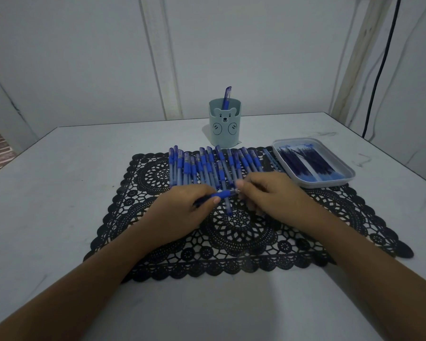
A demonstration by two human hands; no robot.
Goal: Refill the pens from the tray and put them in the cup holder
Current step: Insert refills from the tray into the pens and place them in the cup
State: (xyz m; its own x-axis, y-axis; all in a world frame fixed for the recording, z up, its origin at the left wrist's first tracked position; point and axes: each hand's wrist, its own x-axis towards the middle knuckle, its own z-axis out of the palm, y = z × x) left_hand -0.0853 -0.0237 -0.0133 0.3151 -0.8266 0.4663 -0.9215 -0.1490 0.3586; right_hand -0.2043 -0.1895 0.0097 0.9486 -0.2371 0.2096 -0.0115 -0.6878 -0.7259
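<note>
- At the far edge of the black lace mat (231, 242), on the pale table (59, 193), stands a light blue cup holder (224, 129). Its only marking is a drawn bear face with two paws.
- One blue capped pen (226, 96) stands in the cup holder, leaning right.
- Right of the mat, partly resting on it, a shallow white tray (330, 185) holds a heap of dark blue refills (305, 161). Any print on them is too small to read.
- Just left of the tray a thin pale blue stick (272, 158) lies on the mat, possibly a loose refill.
- A row of pens (207, 166) lies side by side across the mat's far half.
- Near the row, the left hand (182, 210) curls round the barrel of a blue pen (223, 194) held sideways.
- The right hand (273, 193) pinches that pen's clear tip end between thumb and fingertips, its other fingers curled under.
</note>
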